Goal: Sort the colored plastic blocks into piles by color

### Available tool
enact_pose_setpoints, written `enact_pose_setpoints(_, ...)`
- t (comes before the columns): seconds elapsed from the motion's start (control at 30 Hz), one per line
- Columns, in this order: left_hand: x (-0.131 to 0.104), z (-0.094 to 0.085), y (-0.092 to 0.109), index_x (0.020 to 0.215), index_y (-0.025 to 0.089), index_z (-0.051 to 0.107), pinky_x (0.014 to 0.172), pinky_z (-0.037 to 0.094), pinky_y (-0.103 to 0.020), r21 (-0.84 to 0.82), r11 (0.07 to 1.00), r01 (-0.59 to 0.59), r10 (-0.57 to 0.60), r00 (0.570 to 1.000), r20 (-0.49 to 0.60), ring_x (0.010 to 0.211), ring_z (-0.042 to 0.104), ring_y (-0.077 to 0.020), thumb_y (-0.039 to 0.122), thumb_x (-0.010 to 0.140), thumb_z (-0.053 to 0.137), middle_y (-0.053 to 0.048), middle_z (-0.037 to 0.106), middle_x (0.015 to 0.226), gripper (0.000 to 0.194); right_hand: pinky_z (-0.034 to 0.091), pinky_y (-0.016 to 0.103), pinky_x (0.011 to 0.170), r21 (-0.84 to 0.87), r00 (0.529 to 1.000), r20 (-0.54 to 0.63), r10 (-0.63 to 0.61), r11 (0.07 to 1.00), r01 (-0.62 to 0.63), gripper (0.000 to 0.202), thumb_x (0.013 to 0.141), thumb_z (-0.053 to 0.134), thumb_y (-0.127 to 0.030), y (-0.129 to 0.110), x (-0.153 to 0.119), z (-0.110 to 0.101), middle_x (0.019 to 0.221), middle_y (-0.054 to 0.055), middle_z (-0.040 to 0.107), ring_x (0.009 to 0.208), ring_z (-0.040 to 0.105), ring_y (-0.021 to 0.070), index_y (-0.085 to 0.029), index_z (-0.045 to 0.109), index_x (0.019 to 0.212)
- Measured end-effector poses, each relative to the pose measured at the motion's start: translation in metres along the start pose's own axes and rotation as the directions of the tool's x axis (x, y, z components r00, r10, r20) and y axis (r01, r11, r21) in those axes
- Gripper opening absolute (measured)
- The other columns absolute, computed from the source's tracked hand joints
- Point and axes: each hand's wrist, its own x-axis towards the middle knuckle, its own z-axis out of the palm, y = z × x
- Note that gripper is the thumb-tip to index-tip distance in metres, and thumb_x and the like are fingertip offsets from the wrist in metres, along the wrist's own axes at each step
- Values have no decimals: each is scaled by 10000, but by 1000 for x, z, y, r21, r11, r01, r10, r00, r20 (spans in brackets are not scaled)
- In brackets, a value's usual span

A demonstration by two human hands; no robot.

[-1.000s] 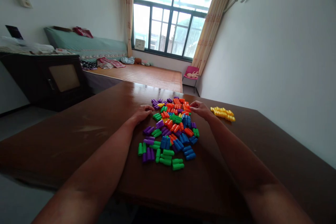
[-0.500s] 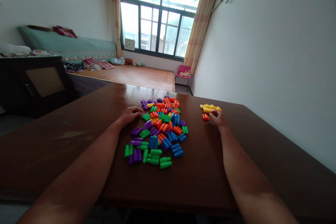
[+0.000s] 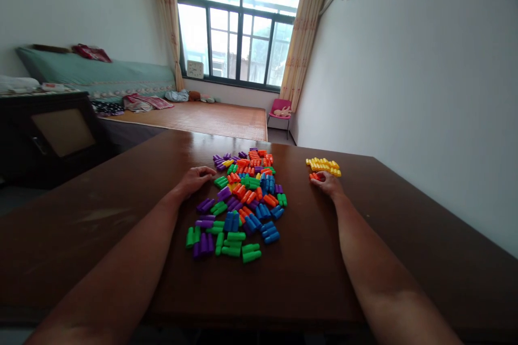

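Many small plastic pieces in purple, green, orange, blue and yellow lie in a loose heap on the brown table (image 3: 307,269). Just left of the heap rests my left hand (image 3: 197,178), its fingers bent, near a green piece (image 3: 220,182); whether its fingertips hold anything is too small to tell. On the right, my right hand (image 3: 328,183) has its fingers on an orange piece (image 3: 314,177). Right behind that hand lies a group of yellow pieces (image 3: 322,165). Blue pieces (image 3: 270,232) are at the heap's right front, green ones (image 3: 251,253) at its front edge.
Beyond the table are a low bed with a mat (image 3: 210,116), a pink chair (image 3: 280,109) and a window. A dark cabinet (image 3: 44,135) stands at the left. A white wall runs along the right.
My right hand has moved slightly left and onto the orange piece, which it was beside before. My left hand stays beside the heap. The whole view has shifted a little.
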Motion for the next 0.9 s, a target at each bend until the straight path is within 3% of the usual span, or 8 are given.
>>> enact_pose_setpoints(0.13,3,-2,-6,810,209,742,630,473,-263,45,998,-36,36,999,14,731,631,-200,435,630,662,-22,715,765,300,503,337,776,-24,1000,-17,-23,999,22,400,655,719,-486,1,-1,-2,925,52,708,809,652,206,-219,663,948)
enact_pose_setpoints(0.3,4,-4,-11,851,199,749,710,485,-279,108,991,-84,81,996,27,782,639,-203,402,659,635,-33,727,841,302,492,381,794,-80,969,-223,-106,993,90,459,764,594,-519,-23,0,-7,1026,131,672,799,625,225,-152,646,1035)
enact_pose_setpoints(0.37,4,-4,-11,851,192,750,725,486,-286,123,987,-99,97,995,24,781,640,-205,378,672,624,-38,728,848,287,492,372,789,-41,956,-224,-189,982,184,424,828,521,-481,-51,-7,-3,1026,125,674,783,623,214,-154,631,1073)
enact_pose_setpoints(0.47,4,-3,-11,858,186,752,729,484,-287,167,980,-111,109,994,21,778,641,-204,339,692,611,-40,728,841,267,491,355,814,18,913,-72,-402,915,404,362,866,490,-439,-109,-26,16,1044,103,680,821,628,209,-185,634,1080)
enact_pose_setpoints(0.63,4,-1,-11,905,197,754,704,479,-270,250,967,-56,56,998,9,763,643,-188,284,723,586,-27,728,834,263,438,358,954,-17,700,189,-688,711,703,304,900,483,-355,-202,-36,65,1135,78,671,1094,562,238,-210,652,1108)
enact_pose_setpoints(0.7,4,0,-11,912,199,755,696,480,-263,255,966,-49,51,999,2,776,647,-188,275,725,588,-26,730,843,262,423,354,974,-72,703,235,-671,709,701,304,909,479,-320,-229,-24,82,1160,78,667,1114,556,238,-202,650,1130)
enact_pose_setpoints(0.77,5,1,-12,910,201,755,694,483,-259,253,966,-48,50,999,-1,788,651,-190,265,727,590,-26,732,854,255,418,358,976,-151,750,273,-602,743,651,320,917,473,-309,-249,-8,98,1161,97,669,1116,566,246,-185,644,1158)
enact_pose_setpoints(0.9,5,1,-13,897,212,757,696,489,-261,260,965,-37,39,999,-2,796,659,-193,250,732,594,-26,736,872,235,454,341,918,-190,796,364,-483,798,571,331,879,562,-323,-267,9,124,1152,115,675,1095,598,255,-194,643,1173)
